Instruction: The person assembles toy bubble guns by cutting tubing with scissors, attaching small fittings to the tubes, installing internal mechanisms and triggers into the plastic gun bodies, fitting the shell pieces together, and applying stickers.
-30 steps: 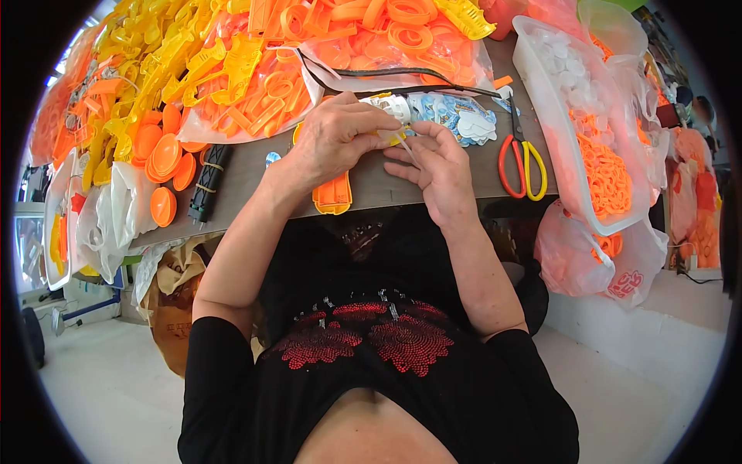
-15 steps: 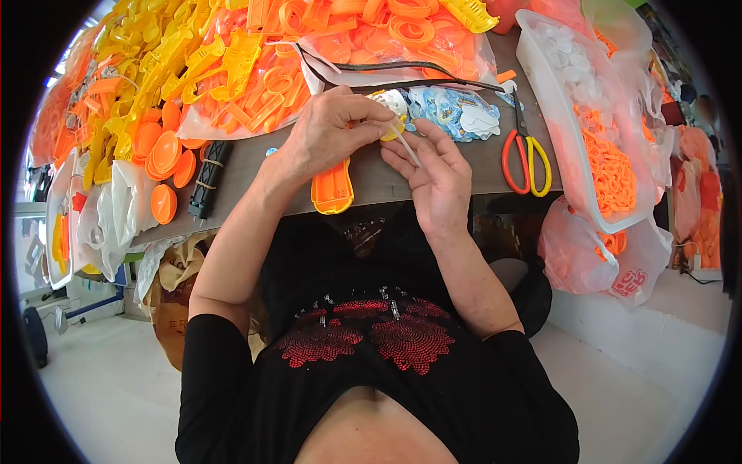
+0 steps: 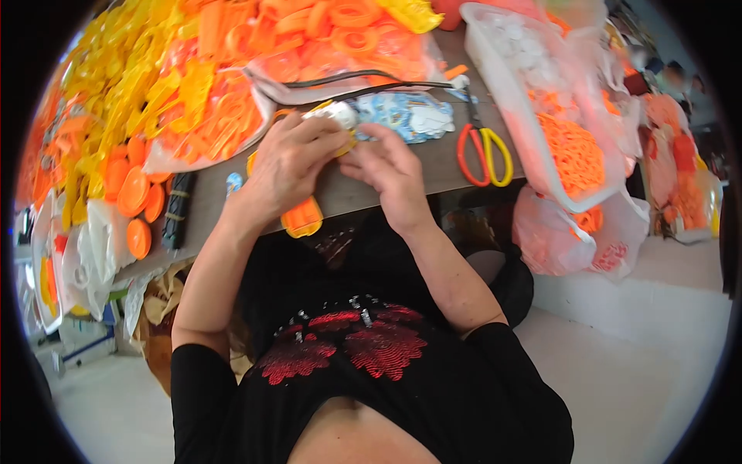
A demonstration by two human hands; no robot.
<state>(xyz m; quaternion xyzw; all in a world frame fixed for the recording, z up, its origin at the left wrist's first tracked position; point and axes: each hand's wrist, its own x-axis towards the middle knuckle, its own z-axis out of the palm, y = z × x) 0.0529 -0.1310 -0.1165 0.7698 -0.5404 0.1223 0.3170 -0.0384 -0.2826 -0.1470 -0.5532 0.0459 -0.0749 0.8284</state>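
My left hand [image 3: 292, 158] is closed, thumb and fingers pinching a small yellow plastic piece [image 3: 345, 145] whose outline is mostly covered. Close against it on the right is my right hand [image 3: 390, 174], its fingers bent towards that piece and smeared by motion; whether they grip anything does not show. Just beyond the fingertips sits a white and yellow object [image 3: 334, 114] that I cannot identify. Below my left hand, an orange tray-shaped plastic part with a yellow rim [image 3: 302, 219] reaches past the table edge. Blue and white printed cutouts [image 3: 406, 117] lie in a pile behind my right hand.
Scissors with red and yellow handles [image 3: 485, 155] lie to the right, beside a translucent bin [image 3: 576, 203] of orange rings and white discs. Heaps of orange parts [image 3: 309, 31] and yellow parts [image 3: 124, 69] fill the back. Orange oval pieces [image 3: 137, 197] and a black bundle [image 3: 178, 209] are left.
The view has shifted and tilted, so the table things appear further left. The thin white strip that was between both hands no longer shows. My right fingers have moved and blurred.
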